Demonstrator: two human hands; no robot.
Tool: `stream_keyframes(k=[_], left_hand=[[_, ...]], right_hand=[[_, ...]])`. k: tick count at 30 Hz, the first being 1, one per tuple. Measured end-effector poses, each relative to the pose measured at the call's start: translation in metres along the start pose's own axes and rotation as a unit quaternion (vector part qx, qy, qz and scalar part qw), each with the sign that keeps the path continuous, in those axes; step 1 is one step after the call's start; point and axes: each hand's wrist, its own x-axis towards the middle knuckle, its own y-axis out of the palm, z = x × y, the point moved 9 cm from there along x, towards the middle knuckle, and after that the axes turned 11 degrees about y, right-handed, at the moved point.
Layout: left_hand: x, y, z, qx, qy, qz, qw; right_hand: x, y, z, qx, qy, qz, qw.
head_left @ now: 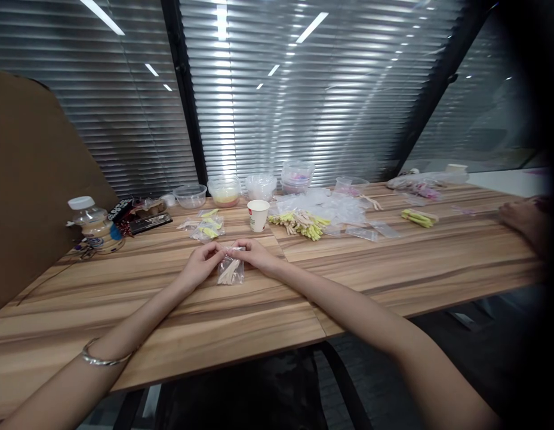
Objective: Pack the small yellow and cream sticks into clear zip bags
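Note:
A small clear plastic bag (231,272) with several pale sticks inside lies on the wooden table, its top edge between my two hands. My left hand (205,261) pinches the bag's upper left corner. At the upper right corner, the fingers of my right hand (252,254) are closed on the same bag. Beyond my hands stands a white paper cup (258,216). Right of the cup is a pile of yellow and pale strips (304,224). Filled small bags (206,226) with yellow and pale pieces lie to the cup's left.
Clear plastic tubs (224,191) line the back edge. Flat clear bags (331,209) are heaped behind the strips. A bottle (95,226) and a black box (150,223) stand at left by a brown board (39,173). Another person's hand (521,216) rests at far right.

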Motion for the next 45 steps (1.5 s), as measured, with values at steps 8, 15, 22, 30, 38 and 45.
stream_keyframes(k=[8, 15, 22, 30, 38, 45], left_hand=[[0.001, 0.001, 0.007, -0.021, -0.001, -0.002, 1.0], [0.003, -0.013, 0.017, 0.006, -0.005, -0.057, 0.998], [0.002, -0.018, 0.02, -0.006, -0.019, -0.077, 0.997], [0.0, 0.005, 0.011, -0.034, -0.033, 0.016, 0.999], [-0.003, -0.002, 0.011, -0.06, -0.042, -0.028, 0.997], [0.001, 0.002, 0.007, -0.046, -0.023, -0.007, 0.999]], right_hand=[[-0.002, 0.0, -0.002, 0.031, 0.002, -0.006, 0.999], [0.005, -0.013, -0.007, 0.044, -0.01, -0.057, 0.997], [0.004, -0.019, -0.006, 0.005, -0.026, -0.097, 0.995], [0.004, -0.004, -0.003, -0.019, -0.034, -0.035, 0.999], [0.001, 0.001, -0.001, 0.026, -0.016, -0.012, 0.999], [0.001, -0.002, 0.002, -0.012, -0.045, -0.043, 0.998]])
